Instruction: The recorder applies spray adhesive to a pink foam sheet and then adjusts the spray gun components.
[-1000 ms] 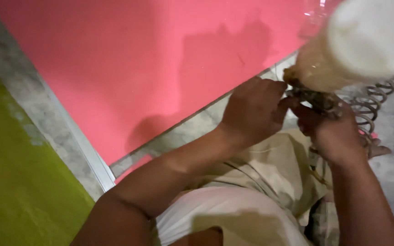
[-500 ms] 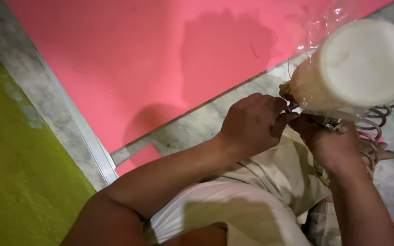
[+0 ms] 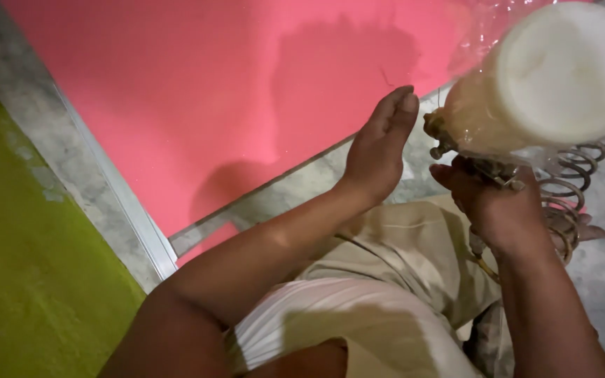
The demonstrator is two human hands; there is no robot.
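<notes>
A cream-white round lamp shade [image 3: 558,77] wrapped in clear plastic sits on a brass fitting [image 3: 442,136] with a coiled metal spring [image 3: 568,189] under it, at the upper right. My right hand [image 3: 491,203] grips the fitting's base from below. My left hand [image 3: 379,147] is flat and open just left of the fitting, fingers straight and together, touching nothing that I can see.
A pink sheet [image 3: 232,91] covers the floor ahead, edged by a metal strip [image 3: 127,210] and grey marble [image 3: 29,119]. A green surface [image 3: 29,294] lies at the left. My beige shorts [image 3: 400,259] and white cloth [image 3: 330,322] fill the lower middle.
My left hand has let go of the fitting and opened flat, moving slightly away to the left. The lamp has stayed in my right hand.
</notes>
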